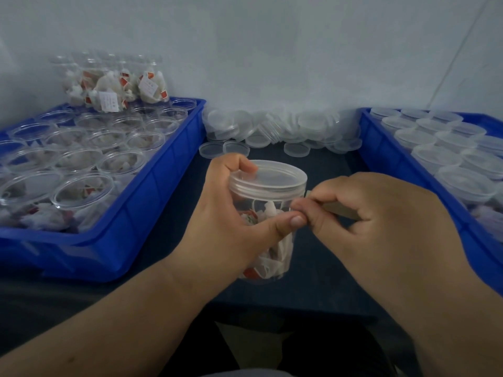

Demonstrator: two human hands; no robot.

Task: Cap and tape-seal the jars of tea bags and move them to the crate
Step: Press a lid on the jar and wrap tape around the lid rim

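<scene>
While gripping the clear, smooth cylindrical plastic jar (261,206) of crinkled white tea bags in the left hand (223,213), fingers (239,165) curled round its wall, thumb across the front, holds it upright over the dark desk (326,268). Capped with a ribbed translucent round lid (272,176). Pinches a thin flat tan tape strip (340,209) in the curled fingers of the right hand (381,221), beside the jar.

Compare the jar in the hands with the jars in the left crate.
The held jar wears a lid; the crate jars stand open. The held jar is gripped by the left hand; the crate jars sit packed in the blue crate. Both are clear and hold tea bags.
</scene>
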